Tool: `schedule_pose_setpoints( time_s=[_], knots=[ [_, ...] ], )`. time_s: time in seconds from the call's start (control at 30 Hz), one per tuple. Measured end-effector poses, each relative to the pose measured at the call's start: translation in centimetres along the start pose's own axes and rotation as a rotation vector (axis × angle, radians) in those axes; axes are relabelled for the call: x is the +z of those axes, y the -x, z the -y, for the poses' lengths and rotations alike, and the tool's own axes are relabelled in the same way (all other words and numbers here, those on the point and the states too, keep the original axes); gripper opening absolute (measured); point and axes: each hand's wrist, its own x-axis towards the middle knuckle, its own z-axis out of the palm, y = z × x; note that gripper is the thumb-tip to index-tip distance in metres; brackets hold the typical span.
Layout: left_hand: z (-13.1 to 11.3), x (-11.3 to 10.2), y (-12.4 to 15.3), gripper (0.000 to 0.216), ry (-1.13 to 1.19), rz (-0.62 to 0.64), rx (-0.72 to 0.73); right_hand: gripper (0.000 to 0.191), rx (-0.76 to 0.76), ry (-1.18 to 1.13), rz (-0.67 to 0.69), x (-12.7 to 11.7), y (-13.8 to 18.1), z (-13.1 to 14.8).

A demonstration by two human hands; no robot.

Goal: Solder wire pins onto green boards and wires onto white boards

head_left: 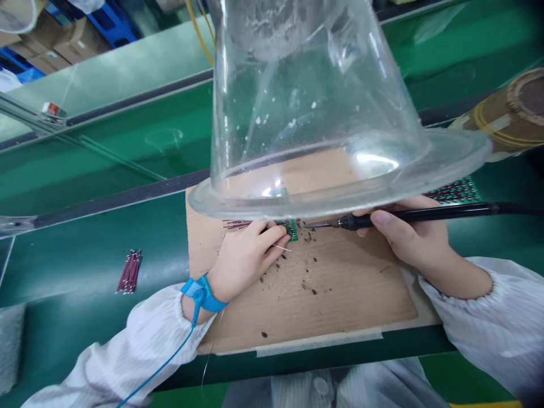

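Observation:
My right hand (414,235) is closed around the black handle of a soldering iron (446,212). The iron's bare metal tip points left, just short of a small green circuit board (292,230). My left hand (250,252) is closed, its fingertips at the board's left side. A thin strand of solder wire (283,247) pokes out from between those fingers, and a fine strand also trails below the wrist. Dark red wires (236,225) stick out leftward behind the left hand. A blue strap (204,294) with a cord circles my left wrist.
A clear fume hood (314,113) hangs low over the board, its rim near both hands. Cardboard (340,294) with dark specks covers the green bench (85,249). A bundle of dark red wires (129,272) lies left. More boards (461,191) sit right, near a yellow-banded roll (501,116).

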Motion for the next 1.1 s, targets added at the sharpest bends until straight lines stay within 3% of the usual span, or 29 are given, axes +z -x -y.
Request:
schedule_pose_setpoints(
  time_s=[0.2,0.37,0.43,0.53,0.67,0.77,0.87,0.97,1.03,1.1],
  knots=[
    [0.3,-0.6,-0.2,0.012,0.092,-0.024,0.007,0.009,0.029,-0.122,-0.106,-1.0,0.0,-1.7],
    [2.8,-1.7,-0.7,0.025,0.027,-0.095,-0.116,0.011,0.004,-0.115,-0.252,-0.7,-0.6,-1.4],
    [4.2,-1.8,-0.8,0.034,-0.021,-0.036,-0.094,0.014,-0.009,-0.089,-0.302,-0.6,-0.9,-1.3],
    [5.7,-1.3,-0.9,0.030,-0.018,0.002,-0.017,0.015,-0.006,-0.080,-0.343,-0.4,-1.2,-1.1],
    [6.4,-1.3,-0.8,0.026,-0.013,-0.078,0.050,0.013,0.003,-0.098,-0.389,-0.3,-1.5,-0.5],
    [7.7,-2.8,-1.4,0.025,0.014,-0.155,0.024,0.013,0.019,-0.117,-0.421,-0.5,-1.5,-0.1],
    [11.2,-5.7,-3.0,0.024,-0.013,-0.305,-0.121,0.014,0.042,-0.127,-0.444,-0.9,-1.5,0.0],
    [15.6,-8.6,-5.1,0.025,-0.149,-0.520,-0.391,0.016,0.077,-0.092,-0.468,-1.4,-1.7,-0.3],
    [17.8,-9.4,-6.1,0.032,-0.209,-0.529,-0.589,0.017,0.098,-0.046,-0.489,-1.7,-1.9,-0.6],
    [19.0,-8.9,-6.6,0.048,-0.234,-0.483,-0.724,0.018,0.104,0.013,-0.511,-1.9,-2.1,-0.7]
  ],
)
